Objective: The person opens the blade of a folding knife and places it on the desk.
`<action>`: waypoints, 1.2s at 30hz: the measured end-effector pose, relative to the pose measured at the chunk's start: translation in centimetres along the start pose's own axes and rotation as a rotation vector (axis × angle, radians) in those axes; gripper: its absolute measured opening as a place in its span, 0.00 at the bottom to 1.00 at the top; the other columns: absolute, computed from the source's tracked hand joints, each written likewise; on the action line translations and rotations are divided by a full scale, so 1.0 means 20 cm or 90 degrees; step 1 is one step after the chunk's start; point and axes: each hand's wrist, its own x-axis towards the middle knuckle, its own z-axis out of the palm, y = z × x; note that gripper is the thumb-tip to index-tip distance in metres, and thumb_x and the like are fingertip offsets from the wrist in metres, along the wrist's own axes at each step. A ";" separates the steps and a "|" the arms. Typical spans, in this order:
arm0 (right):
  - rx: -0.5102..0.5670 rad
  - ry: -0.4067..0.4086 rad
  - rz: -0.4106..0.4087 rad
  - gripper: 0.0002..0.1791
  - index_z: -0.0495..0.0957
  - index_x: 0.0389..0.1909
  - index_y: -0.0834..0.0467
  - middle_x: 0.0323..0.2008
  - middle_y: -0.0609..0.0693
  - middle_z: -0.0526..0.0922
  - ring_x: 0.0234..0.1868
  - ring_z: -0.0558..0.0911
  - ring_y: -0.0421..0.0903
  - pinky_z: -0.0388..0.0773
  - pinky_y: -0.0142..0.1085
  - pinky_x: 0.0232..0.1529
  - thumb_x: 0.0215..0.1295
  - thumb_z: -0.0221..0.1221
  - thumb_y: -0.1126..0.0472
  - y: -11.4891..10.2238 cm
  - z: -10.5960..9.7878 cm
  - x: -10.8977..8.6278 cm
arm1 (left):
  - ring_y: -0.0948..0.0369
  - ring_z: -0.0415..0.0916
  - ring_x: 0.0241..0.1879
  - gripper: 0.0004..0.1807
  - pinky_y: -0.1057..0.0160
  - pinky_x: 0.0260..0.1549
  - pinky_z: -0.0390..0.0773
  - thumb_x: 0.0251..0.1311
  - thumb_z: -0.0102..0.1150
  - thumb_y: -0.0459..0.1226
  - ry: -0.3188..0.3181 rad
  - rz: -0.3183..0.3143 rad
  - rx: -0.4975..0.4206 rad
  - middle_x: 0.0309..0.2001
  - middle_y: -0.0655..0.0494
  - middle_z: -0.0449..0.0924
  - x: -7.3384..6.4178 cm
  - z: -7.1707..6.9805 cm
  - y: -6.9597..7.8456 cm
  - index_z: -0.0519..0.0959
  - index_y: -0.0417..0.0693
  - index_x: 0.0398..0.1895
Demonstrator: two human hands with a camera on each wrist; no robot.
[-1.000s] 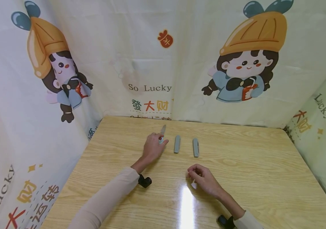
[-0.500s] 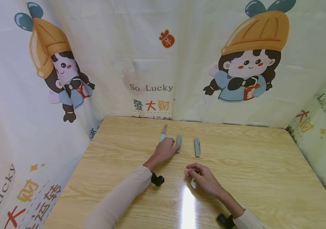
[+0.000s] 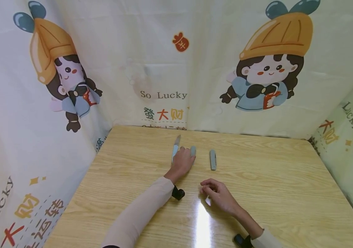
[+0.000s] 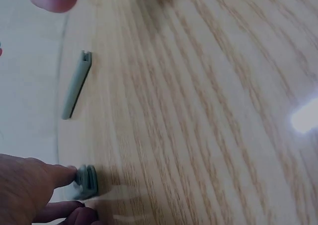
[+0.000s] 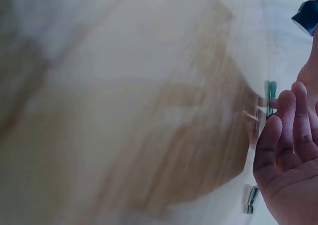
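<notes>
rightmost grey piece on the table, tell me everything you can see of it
The rightmost grey piece is slim, straight and slightly greenish, with a rounded far end, a small dot near its near end and a dark slit along its right side. The left wrist view shows a notch in one end. Matte-looking; plastic or metal I can't tell. It lies on the wood-grain table, running front to back, touched by nothing else.

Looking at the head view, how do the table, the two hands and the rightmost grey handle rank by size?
Largest: table
Next: left hand and right hand, too alike to rank
Smallest: rightmost grey handle
</notes>
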 end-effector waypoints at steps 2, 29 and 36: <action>0.000 0.001 0.003 0.16 0.76 0.55 0.71 0.40 0.57 0.85 0.39 0.83 0.53 0.81 0.38 0.40 0.80 0.52 0.61 0.00 0.00 0.00 | 0.53 0.79 0.32 0.16 0.56 0.27 0.81 0.71 0.61 0.45 0.011 -0.002 0.005 0.37 0.47 0.76 0.00 0.00 0.01 0.84 0.39 0.37; 0.002 -0.002 0.002 0.16 0.77 0.54 0.70 0.41 0.59 0.85 0.41 0.83 0.55 0.82 0.41 0.42 0.80 0.52 0.60 0.00 -0.02 0.00 | 0.63 0.68 0.17 0.11 0.65 0.19 0.69 0.66 0.67 0.37 -0.020 -0.037 -0.255 0.16 0.60 0.75 -0.01 -0.05 -0.09 0.86 0.43 0.25; -0.001 -0.011 -0.010 0.15 0.77 0.53 0.70 0.41 0.60 0.85 0.39 0.83 0.54 0.82 0.40 0.39 0.80 0.52 0.61 0.01 -0.02 0.00 | 0.65 0.71 0.18 0.09 0.67 0.19 0.70 0.65 0.69 0.38 -0.025 -0.044 -0.283 0.19 0.60 0.80 0.00 -0.05 -0.11 0.90 0.41 0.32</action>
